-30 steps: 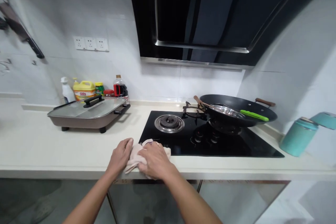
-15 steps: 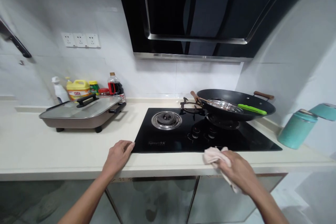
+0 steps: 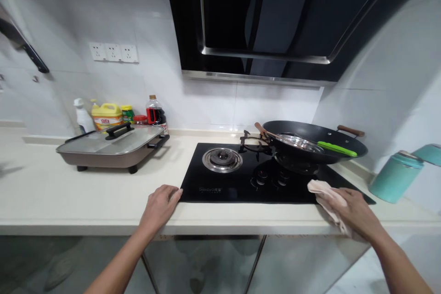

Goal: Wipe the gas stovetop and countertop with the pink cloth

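Across the worktop (image 3: 113, 200), the right hand (image 3: 354, 210), clamped on a cloth (image 3: 329, 200), has reached the hob (image 3: 237, 188)'s front right; the left hand (image 3: 159, 209), thumb apart, stays front left.

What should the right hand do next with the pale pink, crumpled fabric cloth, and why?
Probably slide the cloth slightly right along the flat black glass cooktop: the right hand holds it at the front edge, and the cooktop's front-right corner shows uncovered beyond.

"Colour of the cloth (image 3: 330, 201) at four o'clock?"
"Pale pink."
"And the wok (image 3: 292, 148) at three?"
"Black, with brown handles (image 3: 350, 131)."
"At nine?"
"Yellow jug (image 3: 108, 110), taupe pan (image 3: 106, 160)."
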Demonstrator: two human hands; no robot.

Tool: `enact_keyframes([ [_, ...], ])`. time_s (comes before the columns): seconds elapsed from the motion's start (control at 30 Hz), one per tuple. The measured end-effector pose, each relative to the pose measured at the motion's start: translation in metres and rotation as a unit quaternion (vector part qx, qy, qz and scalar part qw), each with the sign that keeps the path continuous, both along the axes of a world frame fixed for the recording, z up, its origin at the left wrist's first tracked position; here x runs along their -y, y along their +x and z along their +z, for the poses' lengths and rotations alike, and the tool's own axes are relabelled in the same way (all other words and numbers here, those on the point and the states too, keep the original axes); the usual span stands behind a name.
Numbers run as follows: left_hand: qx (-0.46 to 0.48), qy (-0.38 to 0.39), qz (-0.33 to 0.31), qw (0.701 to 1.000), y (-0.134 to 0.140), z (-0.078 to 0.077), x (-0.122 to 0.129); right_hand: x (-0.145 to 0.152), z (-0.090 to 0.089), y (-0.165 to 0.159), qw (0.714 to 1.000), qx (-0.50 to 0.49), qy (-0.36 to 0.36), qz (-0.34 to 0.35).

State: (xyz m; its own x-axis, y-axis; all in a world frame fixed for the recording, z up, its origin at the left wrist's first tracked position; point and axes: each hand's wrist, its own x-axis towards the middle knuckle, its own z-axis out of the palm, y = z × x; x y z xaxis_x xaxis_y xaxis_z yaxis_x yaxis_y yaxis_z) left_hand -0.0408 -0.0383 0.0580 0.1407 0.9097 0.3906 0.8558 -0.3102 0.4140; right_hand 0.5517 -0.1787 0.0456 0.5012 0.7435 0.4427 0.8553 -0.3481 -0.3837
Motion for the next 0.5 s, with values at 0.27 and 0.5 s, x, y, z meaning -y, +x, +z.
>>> enact_keyframes([
  [0.27, -0.002, 0.021, -0.011, 1.000, 0.001, -0.006, 0.000, -0.009, -0.033, -0.056, 0.995, 0.021, -0.042, 0.092],
  [0.5, -0.008, 0.025, -0.016, 1.000, 0.000, -0.006, -0.003, -0.033, -0.009, -0.273, 0.972, 0.050, -0.023, 0.228],
])
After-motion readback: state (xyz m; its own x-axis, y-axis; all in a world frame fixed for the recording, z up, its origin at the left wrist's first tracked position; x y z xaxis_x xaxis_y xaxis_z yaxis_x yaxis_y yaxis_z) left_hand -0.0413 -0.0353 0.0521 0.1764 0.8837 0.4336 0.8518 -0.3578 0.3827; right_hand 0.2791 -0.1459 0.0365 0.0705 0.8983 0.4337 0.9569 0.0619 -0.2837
